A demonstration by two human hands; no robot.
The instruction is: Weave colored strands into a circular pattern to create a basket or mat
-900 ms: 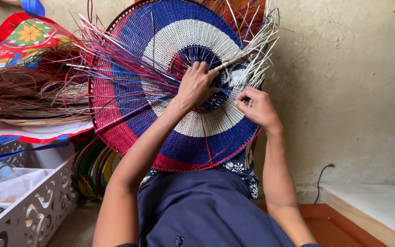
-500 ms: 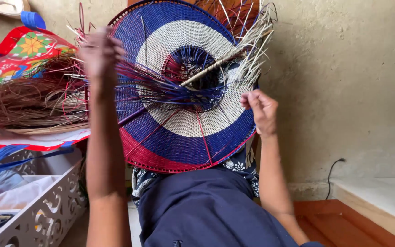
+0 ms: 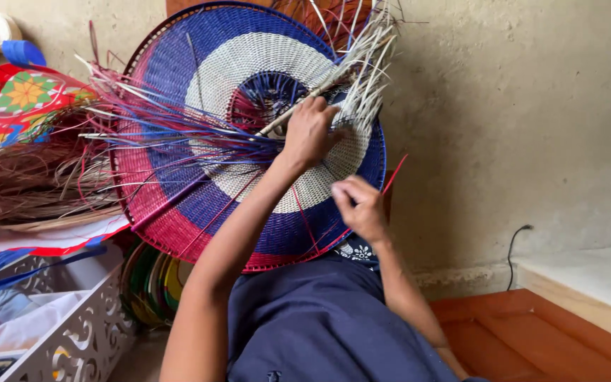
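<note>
- A rough beige plaster wall (image 3: 532, 106) fills the right side; a black cord (image 3: 514, 244) runs down it to a pale ledge (image 3: 588, 279) with a red-brown floor (image 3: 525, 332) below.
- On the left stands a white cut-out basket (image 3: 72, 339) holding cloth, with a stack of coloured hoops (image 3: 150, 283) just beside it.
- A round woven disc (image 3: 199, 191) stands on edge on the person's lap, its face turned toward the camera. It has blue, white and red rings, and its lower rim touches the dark blue clothing (image 3: 305, 325).
- Loose blue and red strands (image 3: 150, 134) fan out leftward from the disc's centre; pale stiff ones (image 3: 362, 64) stick up to the upper right.
- A thin stick (image 3: 284, 119) lies across the centre, slanting from lower left to upper right.
- The left hand (image 3: 310, 131) is curled at the disc's centre, fingers closed on the strands by the stick.
- The right hand (image 3: 358, 205) is lower on the white ring, fingertips pinched; what it grips is too fine to tell.
- A red bag (image 3: 15, 106) with a bright flower print lies at far left, over a bundle of brown fibres (image 3: 30, 184).
</note>
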